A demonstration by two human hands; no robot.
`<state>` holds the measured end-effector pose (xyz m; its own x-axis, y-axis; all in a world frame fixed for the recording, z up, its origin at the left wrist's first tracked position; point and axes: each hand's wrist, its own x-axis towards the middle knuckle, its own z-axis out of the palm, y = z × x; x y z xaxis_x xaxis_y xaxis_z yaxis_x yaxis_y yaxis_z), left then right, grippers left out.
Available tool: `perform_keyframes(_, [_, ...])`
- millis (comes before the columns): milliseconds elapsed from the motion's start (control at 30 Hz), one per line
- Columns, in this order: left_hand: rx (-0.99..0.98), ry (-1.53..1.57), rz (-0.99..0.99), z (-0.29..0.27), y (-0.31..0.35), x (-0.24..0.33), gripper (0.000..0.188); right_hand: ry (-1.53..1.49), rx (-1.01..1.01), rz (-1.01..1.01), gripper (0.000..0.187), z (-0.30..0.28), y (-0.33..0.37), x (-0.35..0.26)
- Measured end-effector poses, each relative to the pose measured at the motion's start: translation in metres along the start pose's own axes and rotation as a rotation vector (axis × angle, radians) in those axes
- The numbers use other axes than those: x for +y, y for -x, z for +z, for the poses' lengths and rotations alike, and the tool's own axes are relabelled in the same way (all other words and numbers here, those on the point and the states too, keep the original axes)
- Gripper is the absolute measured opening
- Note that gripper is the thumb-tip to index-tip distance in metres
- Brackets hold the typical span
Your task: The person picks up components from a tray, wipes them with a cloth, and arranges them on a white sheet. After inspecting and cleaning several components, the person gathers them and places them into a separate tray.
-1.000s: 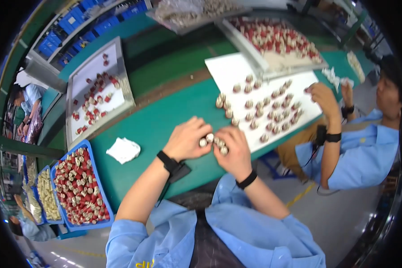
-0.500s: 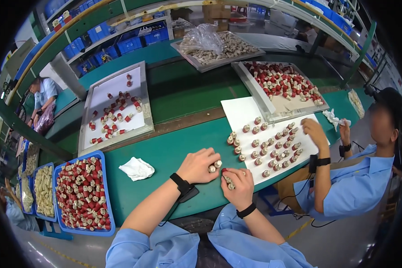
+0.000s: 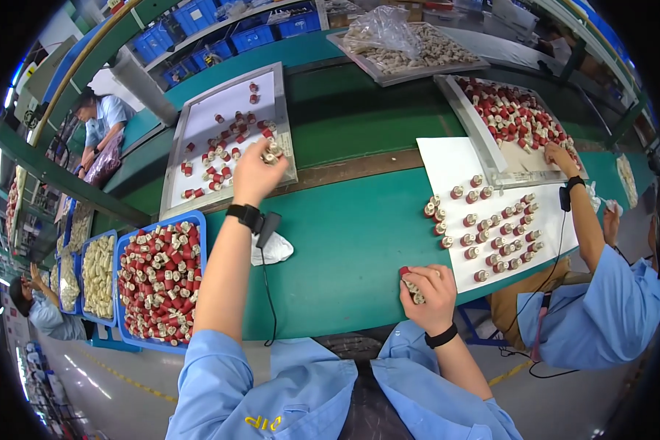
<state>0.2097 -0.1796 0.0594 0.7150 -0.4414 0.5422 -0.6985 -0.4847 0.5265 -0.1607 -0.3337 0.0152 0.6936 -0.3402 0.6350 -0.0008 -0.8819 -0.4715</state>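
My left hand [image 3: 260, 172] reaches to the right side of a shallow framed tray [image 3: 290, 150], with its fingers closed on a few small red-and-silver cylindrical parts [image 3: 272, 152]. Scattered over the tray's white base lie several similar loose parts [image 3: 216, 154]. Close to the table's front edge, my right hand [image 3: 433, 299] is wrapped round several of these parts [image 3: 416, 293], a red end showing by the thumb. To its right, a white sheet [image 3: 436, 158] carries many such parts [image 3: 484, 236] standing upright, with a few more along its left edge.
A blue bin [image 3: 203, 249] heaped with red parts stands at left, beside a bin of cream pieces [image 3: 99, 275]. A crumpled white cloth [image 3: 275, 249] lies under my left wrist. At right, a co-worker's hand [image 3: 561, 159] reaches into another full tray [image 3: 477, 136].
My left hand has moved from beside my right hand up to the framed tray, holding parts. My right hand keeps its parts. The co-worker's hand has gone from the sheet to the far tray.
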Motion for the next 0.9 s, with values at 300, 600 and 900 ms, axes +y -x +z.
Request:
perform_keyframes(300, [0.018,-0.345,0.172,-0.032,-0.018,-0.047,0.057,0.002,-0.001,0.004,0.023,-0.001,-0.001,0.0])
perform_keyframes(600, [-0.181,0.022,0.073,-0.022,0.087,0.034,0.029,-0.035,0.011,0.007,0.025,0.002,0.005,0.001])
perform_keyframes(900, [-0.475,0.704,0.019,0.043,0.129,0.091,0.02,-0.025,0.027,0.006,0.024,0.005,0.011,-0.001])
